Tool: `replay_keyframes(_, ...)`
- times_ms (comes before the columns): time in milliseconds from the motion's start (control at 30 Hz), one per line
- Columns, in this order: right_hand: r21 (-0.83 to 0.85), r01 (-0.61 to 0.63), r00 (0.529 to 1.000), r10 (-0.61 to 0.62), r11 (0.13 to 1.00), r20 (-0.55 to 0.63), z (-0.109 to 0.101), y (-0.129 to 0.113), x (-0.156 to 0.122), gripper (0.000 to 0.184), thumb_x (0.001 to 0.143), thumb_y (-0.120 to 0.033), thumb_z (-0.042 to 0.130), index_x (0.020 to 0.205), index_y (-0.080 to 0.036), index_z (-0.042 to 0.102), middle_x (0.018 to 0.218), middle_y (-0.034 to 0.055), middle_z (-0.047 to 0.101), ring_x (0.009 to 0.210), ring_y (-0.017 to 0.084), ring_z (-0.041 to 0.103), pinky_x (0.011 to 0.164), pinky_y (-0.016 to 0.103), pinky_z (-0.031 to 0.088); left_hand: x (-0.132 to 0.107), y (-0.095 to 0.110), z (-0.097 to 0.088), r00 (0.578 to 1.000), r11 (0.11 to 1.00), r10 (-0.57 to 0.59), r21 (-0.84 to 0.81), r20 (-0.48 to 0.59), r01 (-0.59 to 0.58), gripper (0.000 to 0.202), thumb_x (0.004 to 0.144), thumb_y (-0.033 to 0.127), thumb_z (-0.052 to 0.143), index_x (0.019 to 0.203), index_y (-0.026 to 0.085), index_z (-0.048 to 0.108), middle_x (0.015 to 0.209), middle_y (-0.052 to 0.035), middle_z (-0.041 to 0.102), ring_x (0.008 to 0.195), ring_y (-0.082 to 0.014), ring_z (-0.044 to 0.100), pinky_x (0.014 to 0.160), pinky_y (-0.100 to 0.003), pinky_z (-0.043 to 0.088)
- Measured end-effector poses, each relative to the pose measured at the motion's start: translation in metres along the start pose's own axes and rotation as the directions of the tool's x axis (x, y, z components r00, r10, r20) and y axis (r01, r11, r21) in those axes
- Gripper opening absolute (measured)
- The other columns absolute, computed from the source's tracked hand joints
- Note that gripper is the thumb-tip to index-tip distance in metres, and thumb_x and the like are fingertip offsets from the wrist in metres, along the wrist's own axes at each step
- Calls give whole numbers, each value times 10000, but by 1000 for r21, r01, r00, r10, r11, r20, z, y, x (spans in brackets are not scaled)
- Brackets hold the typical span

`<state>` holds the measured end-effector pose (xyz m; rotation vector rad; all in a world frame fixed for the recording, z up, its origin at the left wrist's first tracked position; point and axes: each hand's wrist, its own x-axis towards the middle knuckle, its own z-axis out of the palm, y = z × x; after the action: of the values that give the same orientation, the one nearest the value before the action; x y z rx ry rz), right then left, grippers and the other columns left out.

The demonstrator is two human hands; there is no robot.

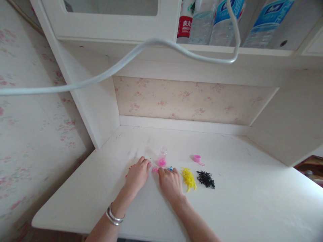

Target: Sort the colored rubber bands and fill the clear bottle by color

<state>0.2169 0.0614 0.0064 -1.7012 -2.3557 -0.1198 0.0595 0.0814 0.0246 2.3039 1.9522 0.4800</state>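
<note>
My left hand (138, 174) rests on the white desk (237, 201) with its fingers curled down beside a few pink bits (154, 170). My right hand (170, 181) lies close to it, fingers bent at the same pink bits and at a small blue piece (170, 167). What the fingertips grip is too small to make out. A small clear bottle (162, 158) holding pink pieces stands just beyond both hands. A yellow pile of tiny bands (188, 178) and a black pile (206, 179) lie to the right of my right hand.
A pink cap (197, 158) lies behind the yellow pile. A white cable (121, 65) hangs across the view. Water bottles (222, 20) stand on the shelf above. Desk side panels close in left and right; the desk's front edge is near my wrists.
</note>
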Motion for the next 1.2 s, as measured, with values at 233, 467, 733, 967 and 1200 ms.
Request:
replay_keyframes(233, 1, -12, 1000, 12, 1000, 17, -2, -2, 0, 225, 932, -176, 378, 883, -182, 598, 779, 49, 692, 726, 156, 641, 723, 307, 295, -1, 1, -1, 1000, 999, 12, -43, -28, -13, 259, 956, 282, 335, 964, 224, 587, 1012, -26, 606, 859, -138, 627, 693, -235, 421)
replay_keyframes(467, 10, -14, 999, 14, 1000, 37, -6, -2, -1, 196, 895, -147, 420, 837, -179, 604, 788, 49, 693, 727, 154, 635, 741, 306, 297, 0, 1, -1, 999, 999, 14, -48, -38, -16, 253, 955, 286, 337, 938, 226, 582, 1005, -16, 612, 840, -138, 628, 673, -234, 411)
replay_keyframes(733, 13, -29, 1000, 29, 1000, -8, -4, -3, -1, 237, 924, -181, 379, 881, -183, 613, 769, 48, 695, 707, 166, 636, 735, 317, 301, 0, 3, -3, 999, 997, 9, -78, -37, -12, 243, 951, 273, 351, 924, 224, 587, 1000, -17, 613, 847, -131, 622, 700, -229, 412)
replay_keyframes(967, 14, -16, 999, 15, 1000, 30, -5, -3, 0, 217, 887, -149, 420, 806, -176, 620, 767, 57, 697, 709, 169, 636, 745, 313, 309, -1, 6, -7, 999, 994, -21, -113, -48, 15, 238, 942, 266, 369, 904, 222, 600, 995, -19, 615, 861, -132, 615, 719, -230, 422)
replay_keyframes(1200, 52, -45, 999, 45, 998, -16, -1, -4, 0, 255, 929, -207, 391, 805, -185, 613, 759, 42, 698, 696, 159, 632, 747, 295, 310, 3, 8, -9, 961, 935, 36, -330, -273, -128, 234, 930, 287, 385, 887, 211, 603, 918, -31, 599, 829, -139, 598, 737, -246, 452)
